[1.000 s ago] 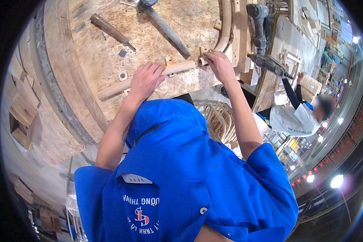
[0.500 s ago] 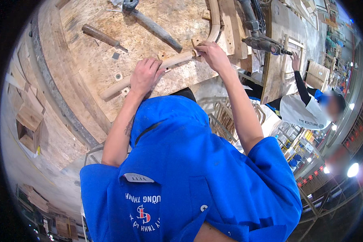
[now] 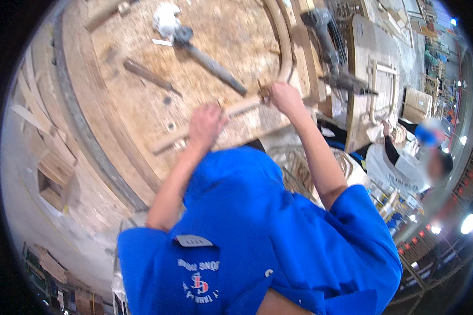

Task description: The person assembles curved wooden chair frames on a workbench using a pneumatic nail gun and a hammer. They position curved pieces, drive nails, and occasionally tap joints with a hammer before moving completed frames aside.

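A pale round wooden rod (image 3: pixel 244 106) lies slantwise near the front of a worn plywood bench top (image 3: pixel 121 44). My left hand (image 3: pixel 207 125) is closed over its middle, the fingers blurred. At the rod's right end it meets a curved wooden piece (image 3: pixel 285 39) that runs away from me. My right hand (image 3: pixel 285 98) is closed around this joint, and a small brown bit of wood sticks up by its fingertips. The exact contact there is hidden by the fingers. Beyond the rod lie a hammer (image 3: pixel 215 67) and a wooden-handled tool with a slim metal tip (image 3: pixel 148 76).
Two dark power tools, a nail gun (image 3: pixel 323 39) and a drill-like one (image 3: pixel 349 84), sit right of the curved piece. Further right, a person (image 3: pixel 397 168) works at another bench with a wooden frame (image 3: pixel 386 97). A curved dark edge strip (image 3: pixel 81 107) bounds the left.
The whole view has shifted, so the bench sits lower and further right. My right fingers have curled tighter at the joint. My left hand stays on the rod. The other person's hand has lowered.
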Motion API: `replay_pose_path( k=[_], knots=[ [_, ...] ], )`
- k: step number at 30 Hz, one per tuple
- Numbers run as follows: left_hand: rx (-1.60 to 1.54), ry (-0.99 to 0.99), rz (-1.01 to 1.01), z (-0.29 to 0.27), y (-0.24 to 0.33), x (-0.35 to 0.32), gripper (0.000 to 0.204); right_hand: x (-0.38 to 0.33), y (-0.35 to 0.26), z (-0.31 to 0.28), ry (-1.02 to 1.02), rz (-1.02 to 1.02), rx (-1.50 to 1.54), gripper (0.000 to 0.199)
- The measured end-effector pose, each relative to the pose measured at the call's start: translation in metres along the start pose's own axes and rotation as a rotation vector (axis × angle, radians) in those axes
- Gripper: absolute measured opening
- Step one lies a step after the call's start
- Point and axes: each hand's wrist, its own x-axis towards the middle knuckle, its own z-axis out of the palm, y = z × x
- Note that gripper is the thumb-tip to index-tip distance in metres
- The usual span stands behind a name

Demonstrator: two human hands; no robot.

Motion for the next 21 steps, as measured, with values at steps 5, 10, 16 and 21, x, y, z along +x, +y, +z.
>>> replay_pose_path(
  k=[5, 10, 16, 21],
  knots=[
    [-0.039, 0.160, -0.013, -0.041, -0.009, 0.054, 0.023, 0.087, -0.023, -0.060, 0.297, -0.049, 0.132, 0.039],
    [0.064, 0.370, -0.290, -0.128, -0.107, 0.186, 0.030, 0.248, -0.042, -0.145, 0.729, -0.219, 0.126, 0.050],
    [0.419, 0.477, -0.128, -0.153, -0.231, 0.318, 0.042, 0.388, -0.002, -0.200, 0.489, 0.213, -0.103, 0.089],
    [0.267, 0.356, -0.119, -0.130, -0.255, 0.347, 0.041, 0.400, 0.014, -0.193, 0.432, 0.262, -0.181, 0.093]
  ],
)
